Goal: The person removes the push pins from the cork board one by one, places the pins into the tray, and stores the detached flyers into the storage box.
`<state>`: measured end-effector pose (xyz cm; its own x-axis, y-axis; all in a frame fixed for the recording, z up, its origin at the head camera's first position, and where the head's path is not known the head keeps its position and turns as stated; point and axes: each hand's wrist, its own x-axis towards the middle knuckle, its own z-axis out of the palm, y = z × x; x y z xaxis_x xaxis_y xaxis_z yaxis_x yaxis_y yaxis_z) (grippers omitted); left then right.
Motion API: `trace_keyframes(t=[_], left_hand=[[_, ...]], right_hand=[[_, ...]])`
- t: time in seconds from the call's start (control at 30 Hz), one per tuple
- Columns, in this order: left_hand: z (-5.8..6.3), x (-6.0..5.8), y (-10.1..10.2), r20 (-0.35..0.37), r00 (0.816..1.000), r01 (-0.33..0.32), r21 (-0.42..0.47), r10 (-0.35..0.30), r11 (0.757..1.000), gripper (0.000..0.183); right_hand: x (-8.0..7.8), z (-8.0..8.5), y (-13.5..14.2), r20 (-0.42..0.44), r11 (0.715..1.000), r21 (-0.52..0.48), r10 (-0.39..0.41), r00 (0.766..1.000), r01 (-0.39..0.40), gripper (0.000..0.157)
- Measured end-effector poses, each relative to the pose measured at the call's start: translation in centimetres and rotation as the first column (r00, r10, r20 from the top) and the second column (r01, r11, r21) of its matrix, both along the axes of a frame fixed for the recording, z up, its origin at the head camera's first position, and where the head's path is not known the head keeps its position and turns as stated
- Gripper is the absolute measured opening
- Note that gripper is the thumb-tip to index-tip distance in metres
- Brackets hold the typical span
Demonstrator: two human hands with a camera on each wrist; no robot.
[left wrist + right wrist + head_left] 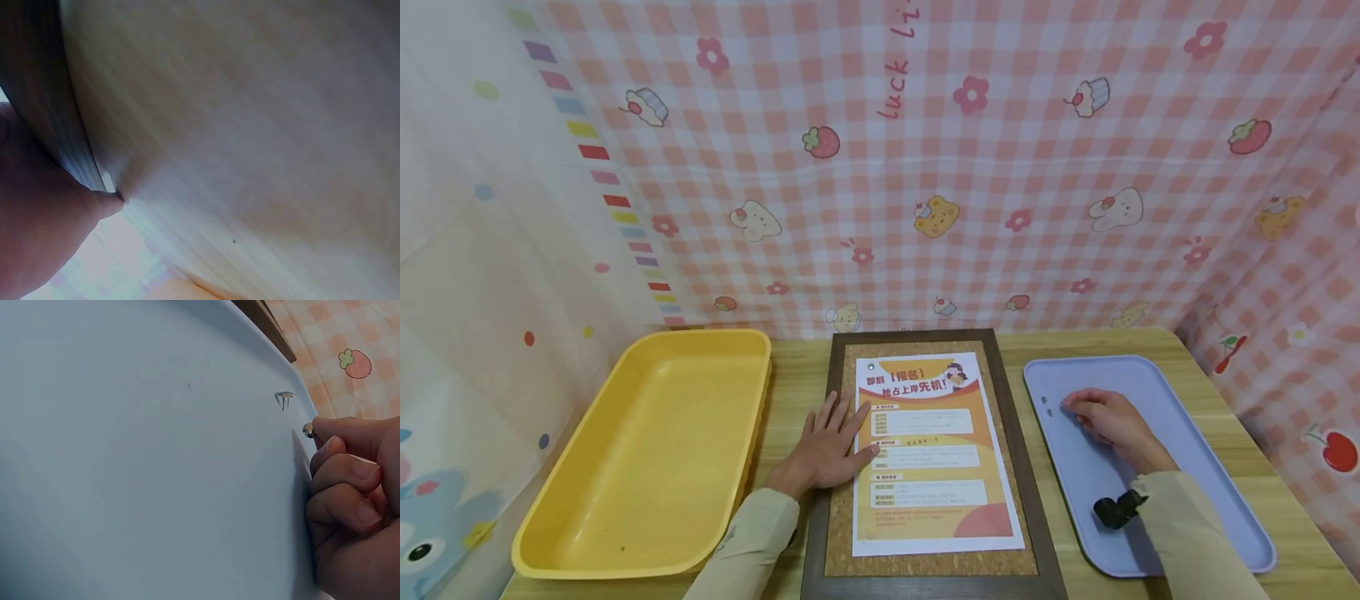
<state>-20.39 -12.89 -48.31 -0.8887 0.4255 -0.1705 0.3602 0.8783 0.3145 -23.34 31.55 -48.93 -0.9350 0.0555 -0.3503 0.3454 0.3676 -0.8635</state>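
My left hand (831,442) lies with fingers spread over the left side of a framed cork board (842,533), its fingertips and thumb on the edge of an orange and white printed sheet (925,521). A metal thumbtack (871,367) sits at the sheet's top left corner. Over the lilac tray (1195,467), my right hand (1108,421) pinches a shiny thumbtack (307,430) between thumb and index finger, the other fingers curled. Just left of those fingertips, two more thumbtacks (1047,406) lie on the tray; in the right wrist view their pins (284,400) show.
A deep yellow bin (647,450) stands on the wooden table (790,375) to the left of the board. Behind the table hangs a pink checked cloth (880,267). A black wrist device (1118,508) sits at my right cuff, above the tray.
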Motion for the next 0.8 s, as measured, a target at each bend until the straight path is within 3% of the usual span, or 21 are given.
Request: trace_keyframes(t=[0.8], left_hand=[[-0.2, -0.12, 0.06, 0.009, 1.0, -0.011, 0.007, 0.011, 1.0, 0.071]], right_hand=[[0.13, 0.24, -0.53, -0.018, 0.998, 0.059, 0.003, 1.0, -0.002, 0.028]])
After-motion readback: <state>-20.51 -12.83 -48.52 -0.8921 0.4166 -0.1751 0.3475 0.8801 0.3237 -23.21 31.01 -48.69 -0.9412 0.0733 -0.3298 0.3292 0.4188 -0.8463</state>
